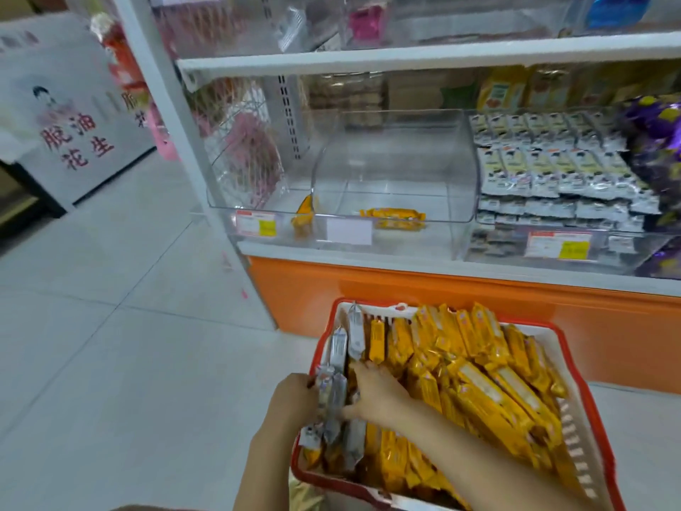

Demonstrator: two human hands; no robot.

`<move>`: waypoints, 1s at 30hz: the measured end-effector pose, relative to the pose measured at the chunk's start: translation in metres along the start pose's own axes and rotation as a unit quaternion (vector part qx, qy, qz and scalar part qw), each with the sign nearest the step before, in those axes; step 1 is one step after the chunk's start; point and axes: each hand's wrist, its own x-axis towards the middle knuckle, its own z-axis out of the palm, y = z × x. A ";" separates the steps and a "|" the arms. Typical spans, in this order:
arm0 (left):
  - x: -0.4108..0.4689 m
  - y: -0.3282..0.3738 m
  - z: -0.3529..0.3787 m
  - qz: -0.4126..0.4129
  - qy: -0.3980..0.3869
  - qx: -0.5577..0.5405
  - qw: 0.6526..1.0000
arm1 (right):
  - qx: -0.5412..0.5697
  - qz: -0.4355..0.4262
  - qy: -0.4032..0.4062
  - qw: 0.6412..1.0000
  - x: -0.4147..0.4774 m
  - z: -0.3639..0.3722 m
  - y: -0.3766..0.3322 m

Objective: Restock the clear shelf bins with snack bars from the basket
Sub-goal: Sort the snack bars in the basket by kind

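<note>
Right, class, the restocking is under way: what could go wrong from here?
1. The silver bars are a loose bundle between the left hand and right hand at the basket edge; some could slip to the floor when lifted.
2. The nearly empty clear bin holds only yellow bars; silver ones might get mixed in there.
3. The heaped bars stand above the basket rim and might spill if nudged.

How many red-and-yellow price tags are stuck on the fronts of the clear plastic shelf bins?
2. One price tag is on the leftmost clear bin, the other on the clear bin of silver packets. More may sit off-frame.
</note>
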 end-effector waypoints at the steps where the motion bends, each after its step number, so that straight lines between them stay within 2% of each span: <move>1: 0.000 -0.001 0.000 0.009 0.002 -0.005 1.000 | -0.017 0.002 -0.002 1.000 0.003 0.004 -0.005; 5: 0.000 -0.006 -0.002 0.017 0.000 -0.037 0.999 | -0.084 0.000 0.009 0.996 0.011 0.006 -0.022; 11: -0.005 -0.011 -0.005 0.043 -0.016 -0.064 0.997 | -0.091 0.037 -0.001 0.995 0.017 0.012 -0.029; 16: -0.009 -0.012 -0.008 0.044 -0.044 -0.079 0.995 | -0.022 0.011 -0.005 1.000 0.003 0.020 -0.016; 23: -0.016 -0.008 -0.012 0.040 -0.059 -0.057 0.996 | -0.022 -0.011 -0.041 0.999 -0.011 0.014 -0.017; 30: -0.018 -0.010 -0.019 -0.020 -0.058 -0.036 0.997 | 0.033 -0.037 -0.084 0.995 -0.019 0.003 0.005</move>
